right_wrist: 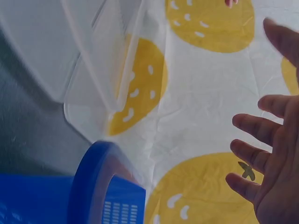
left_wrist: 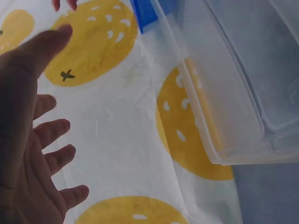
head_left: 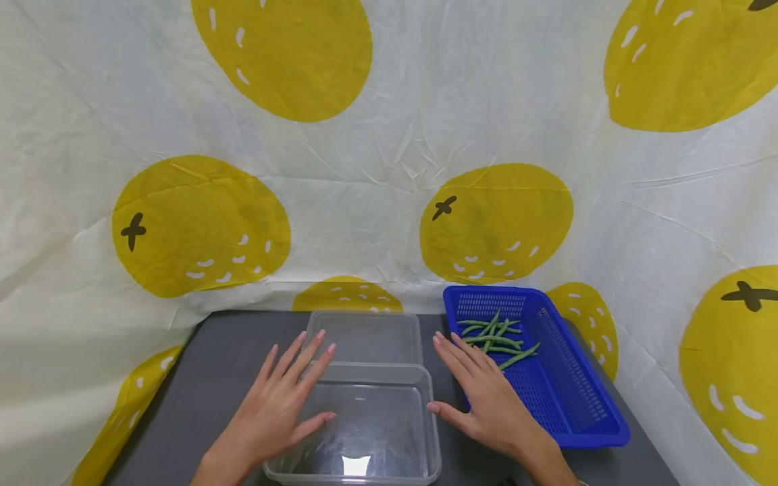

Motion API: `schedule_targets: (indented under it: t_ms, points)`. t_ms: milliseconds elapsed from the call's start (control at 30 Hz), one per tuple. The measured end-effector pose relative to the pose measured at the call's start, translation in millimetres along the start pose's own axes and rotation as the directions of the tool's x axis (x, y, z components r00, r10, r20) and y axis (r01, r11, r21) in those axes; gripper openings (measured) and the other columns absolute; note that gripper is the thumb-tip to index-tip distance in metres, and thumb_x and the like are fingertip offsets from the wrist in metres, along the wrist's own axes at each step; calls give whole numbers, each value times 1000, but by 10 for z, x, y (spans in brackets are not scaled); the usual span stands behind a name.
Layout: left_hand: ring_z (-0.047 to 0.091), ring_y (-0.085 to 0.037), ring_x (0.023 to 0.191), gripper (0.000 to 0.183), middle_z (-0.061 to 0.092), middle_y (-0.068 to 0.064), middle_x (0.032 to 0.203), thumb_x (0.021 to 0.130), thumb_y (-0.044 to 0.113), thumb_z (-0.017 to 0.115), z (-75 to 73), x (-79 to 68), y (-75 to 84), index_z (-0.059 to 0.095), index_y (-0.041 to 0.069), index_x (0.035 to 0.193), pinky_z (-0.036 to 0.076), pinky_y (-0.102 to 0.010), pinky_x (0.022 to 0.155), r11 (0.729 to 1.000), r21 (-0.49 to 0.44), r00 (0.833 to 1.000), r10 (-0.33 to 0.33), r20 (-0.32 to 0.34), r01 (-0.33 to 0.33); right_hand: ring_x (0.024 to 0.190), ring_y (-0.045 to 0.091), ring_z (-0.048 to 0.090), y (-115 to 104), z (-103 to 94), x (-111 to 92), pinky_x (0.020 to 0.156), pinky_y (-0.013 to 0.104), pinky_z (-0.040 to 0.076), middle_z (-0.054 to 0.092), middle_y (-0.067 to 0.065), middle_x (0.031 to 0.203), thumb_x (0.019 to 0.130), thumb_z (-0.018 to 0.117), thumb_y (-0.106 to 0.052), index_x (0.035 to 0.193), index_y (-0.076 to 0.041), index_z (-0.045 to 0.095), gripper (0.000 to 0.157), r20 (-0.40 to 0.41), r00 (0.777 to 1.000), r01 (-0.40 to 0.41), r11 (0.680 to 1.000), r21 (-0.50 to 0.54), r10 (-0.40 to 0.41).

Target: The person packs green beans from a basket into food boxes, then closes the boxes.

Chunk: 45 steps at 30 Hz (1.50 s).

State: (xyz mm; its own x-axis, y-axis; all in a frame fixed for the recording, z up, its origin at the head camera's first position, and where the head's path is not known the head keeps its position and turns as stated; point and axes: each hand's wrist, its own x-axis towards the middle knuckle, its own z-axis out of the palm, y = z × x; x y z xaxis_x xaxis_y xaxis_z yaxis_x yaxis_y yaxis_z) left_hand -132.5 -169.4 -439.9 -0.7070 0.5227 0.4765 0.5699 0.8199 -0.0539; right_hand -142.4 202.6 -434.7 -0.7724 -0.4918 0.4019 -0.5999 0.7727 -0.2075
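Both hands are held out with straight, spread fingers and hold nothing. In the head view my left hand [head_left: 276, 405] overlaps the left side of a clear plastic container [head_left: 434, 432], which has no beans in it. My right hand [head_left: 483, 401] is between that container and a blue plastic basket [head_left: 577, 378], its fingertips overlapping the basket's left part. Several green beans [head_left: 492, 341] lie in the far half of the basket, partly hidden by the right hand. Behind the container a clear flat lid [head_left: 371, 337] rests on the table.
A dark grey table [head_left: 200, 378] carries everything. White cloth [head_left: 358, 223] printed with yellow fruit hangs behind it and along both sides. The basket reaches close to the table's right edge.
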Motion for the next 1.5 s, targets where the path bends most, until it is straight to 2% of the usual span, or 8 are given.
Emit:
schedule_targets:
  t_ms: [267,500,600,767,967,1167,1333,1500]
  points:
    - [58,-26,127,97,45,-5,155,80,32,86,-52,23,-66,33,18,160,54,-47,90,967,-236,992,-115,-59,98,133,17,55,-3,-103,17,102,46,49,55,-9,147,96,70,-31,156,-24,41,67,-36,995,-74,939,335,91]
    - [63,-22,113,78,57,-2,139,84,14,83,12,-24,-163,46,16,152,57,-43,80,795,-535,947,-321,28,285,109,15,69,64,-213,30,91,30,55,70,-9,122,99,67,-20,144,-24,55,47,2,989,-123,805,581,150]
    - [62,-28,115,69,58,-5,140,86,16,81,63,-48,-237,51,15,148,57,-45,81,686,-613,905,-408,121,391,104,14,70,128,-256,31,88,31,57,71,-8,117,99,66,-21,141,-24,57,43,40,982,-170,766,621,186]
    - [59,-35,119,60,60,-12,134,91,22,77,121,-101,-370,54,12,145,54,-48,89,504,-650,803,-510,307,569,100,16,70,264,-309,19,84,32,57,72,-2,112,100,64,-20,142,-22,56,42,84,976,-208,732,649,203]
    - [64,-28,105,62,60,-17,124,92,24,75,274,-188,-534,52,4,145,55,-39,80,412,-587,707,-529,468,697,95,18,70,402,-360,14,82,30,57,71,8,109,99,66,-23,142,-23,55,44,148,959,-278,683,676,244]
    - [66,-22,92,59,61,-11,104,93,18,73,426,-270,-586,50,0,145,58,-39,66,270,-592,630,-531,567,760,98,21,71,567,-399,34,82,32,56,70,14,110,101,62,-19,147,-16,51,47,218,951,-308,625,717,218]
    - [64,-21,82,56,60,-10,95,95,12,70,547,-337,-610,49,-3,145,58,-40,60,183,-627,614,-526,588,757,99,19,70,739,-384,54,80,32,56,70,20,110,103,60,-17,147,-10,50,46,262,947,-320,606,728,185]
    - [61,-22,83,58,56,-11,96,96,11,67,676,-411,-679,46,0,149,57,-39,58,108,-665,628,-466,623,739,96,19,70,907,-367,81,79,33,58,71,15,107,103,59,-14,147,-4,49,46,281,948,-312,622,718,150]
